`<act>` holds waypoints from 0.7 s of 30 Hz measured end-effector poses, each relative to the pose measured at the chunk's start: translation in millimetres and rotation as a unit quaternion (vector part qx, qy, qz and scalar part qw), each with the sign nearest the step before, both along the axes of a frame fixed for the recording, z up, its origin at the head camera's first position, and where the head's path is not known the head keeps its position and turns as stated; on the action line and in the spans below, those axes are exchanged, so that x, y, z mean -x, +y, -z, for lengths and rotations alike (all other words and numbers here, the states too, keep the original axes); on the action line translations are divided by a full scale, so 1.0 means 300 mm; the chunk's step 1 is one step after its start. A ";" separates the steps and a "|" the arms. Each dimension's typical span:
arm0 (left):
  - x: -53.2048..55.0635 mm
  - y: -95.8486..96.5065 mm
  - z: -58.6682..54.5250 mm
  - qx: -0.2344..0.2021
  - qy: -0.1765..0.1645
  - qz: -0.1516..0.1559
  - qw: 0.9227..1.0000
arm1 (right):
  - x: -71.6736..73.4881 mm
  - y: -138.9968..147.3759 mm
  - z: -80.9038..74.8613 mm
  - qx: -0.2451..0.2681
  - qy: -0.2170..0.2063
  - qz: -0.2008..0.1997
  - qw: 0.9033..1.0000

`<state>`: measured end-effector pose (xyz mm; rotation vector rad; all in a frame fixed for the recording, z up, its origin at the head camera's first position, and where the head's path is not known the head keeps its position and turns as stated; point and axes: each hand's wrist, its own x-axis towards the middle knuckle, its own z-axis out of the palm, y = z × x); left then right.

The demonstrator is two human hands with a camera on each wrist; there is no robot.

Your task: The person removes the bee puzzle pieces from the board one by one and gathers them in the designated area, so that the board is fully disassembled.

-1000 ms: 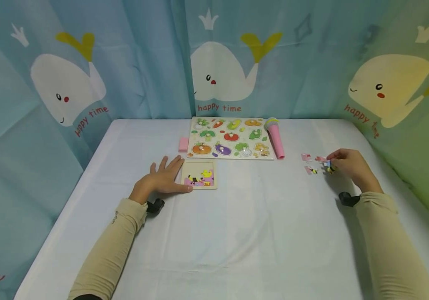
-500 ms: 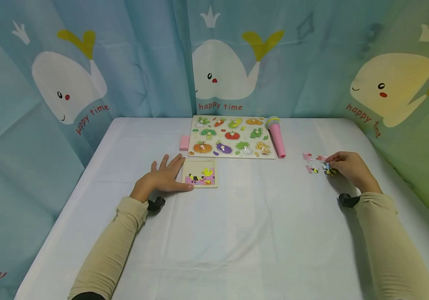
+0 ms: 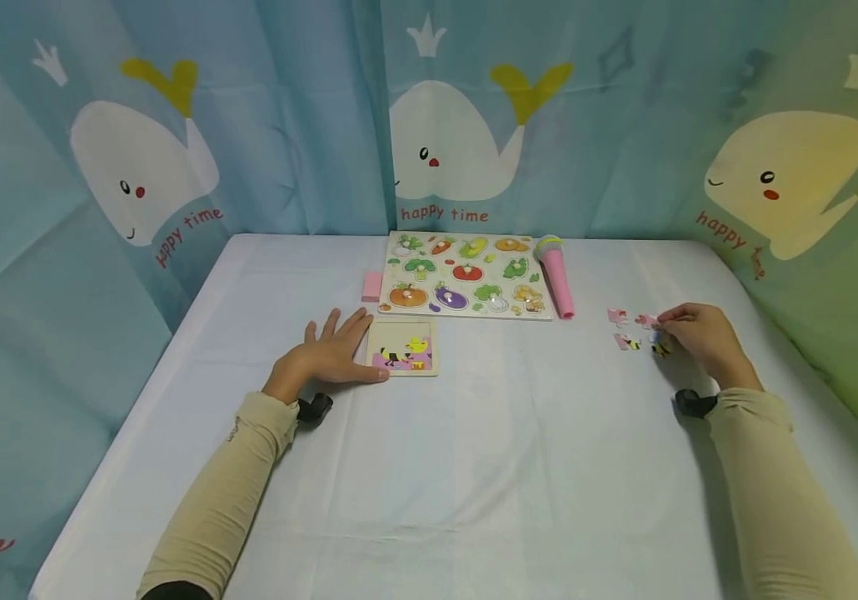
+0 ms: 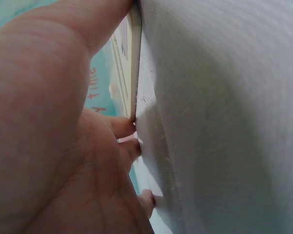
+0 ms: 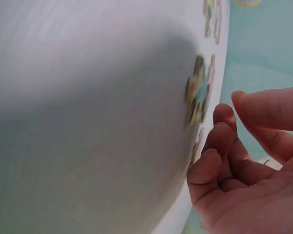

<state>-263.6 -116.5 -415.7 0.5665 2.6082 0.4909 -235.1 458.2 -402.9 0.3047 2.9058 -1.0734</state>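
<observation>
My left hand (image 3: 327, 354) lies spread on the white cloth, with thumb and index finger along the left side of a small wooden puzzle tray (image 3: 405, 331). Part of a pink and yellow picture fills the tray's lower half. In the left wrist view its pale edge (image 4: 134, 68) shows beside the fingers. At the right my right hand (image 3: 702, 333) bends over several loose jigsaw pieces, its thumb and index tips close together. A multicoloured jigsaw piece (image 5: 198, 92) lies on the cloth near the fingertips. I cannot tell whether the tips pinch anything.
Behind the tray lies a vegetable knob puzzle board (image 3: 466, 275). A pink toy microphone (image 3: 558, 283) lies along its right side. A pink block (image 3: 371, 287) is at its left. A whale-print curtain (image 3: 309, 125) stands along the table's back and sides.
The right hand stays over the pieces, its fingertips shifting slightly, and the multicoloured piece beneath them has moved a little toward the front. My left hand keeps its place at the tray.
</observation>
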 end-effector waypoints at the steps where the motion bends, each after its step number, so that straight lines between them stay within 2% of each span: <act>1: 0.001 0.000 0.001 0.003 0.001 0.000 1.000 | 0.001 -0.005 0.000 0.002 -0.001 0.002 1.000; 7: 0.007 0.002 0.009 0.005 -0.001 -0.001 1.000 | 0.013 -0.051 -0.012 0.007 0.010 -0.005 1.000; 14: 0.010 0.001 0.011 0.004 -0.003 -0.006 1.000 | 0.026 -0.126 -0.055 -0.007 0.056 -0.037 0.998; 21: 0.011 0.001 0.009 0.006 -0.004 -0.002 1.000 | 0.036 -0.229 -0.103 0.018 0.048 -0.059 0.997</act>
